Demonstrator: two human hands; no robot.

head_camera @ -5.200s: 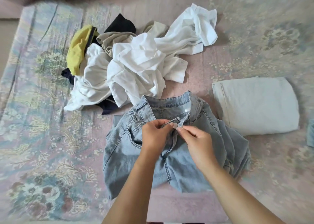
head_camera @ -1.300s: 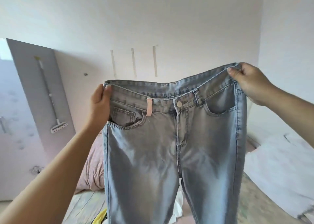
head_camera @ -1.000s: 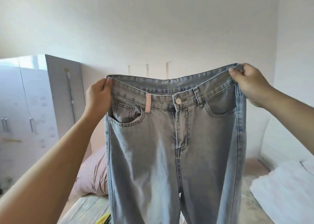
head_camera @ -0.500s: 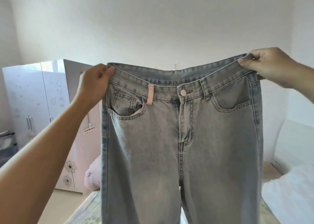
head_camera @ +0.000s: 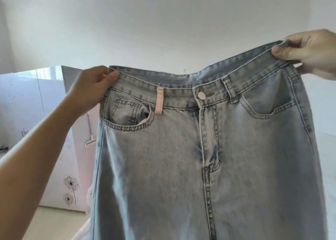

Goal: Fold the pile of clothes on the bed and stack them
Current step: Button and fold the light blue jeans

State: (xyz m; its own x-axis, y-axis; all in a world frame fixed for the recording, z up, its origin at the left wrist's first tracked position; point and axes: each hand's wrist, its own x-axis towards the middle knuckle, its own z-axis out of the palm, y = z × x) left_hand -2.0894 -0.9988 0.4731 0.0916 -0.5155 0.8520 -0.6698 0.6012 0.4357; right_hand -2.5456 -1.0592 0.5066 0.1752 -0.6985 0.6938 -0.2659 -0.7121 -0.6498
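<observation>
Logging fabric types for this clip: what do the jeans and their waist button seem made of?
Jeans: faded light-blue denim, judging by the woven look and heavy contrast stitching. Button: probably metal, pale and smooth, though the finish is unclear.

Wardrobe (head_camera: 54, 130) behind, left of hanging jeans (head_camera: 200, 158).

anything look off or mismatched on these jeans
One belt loop on the jeans, between the coin pocket and the button, is pale pink, while the loop beside the button is blue denim. The waistband also hangs tilted, higher at the right hand.
</observation>
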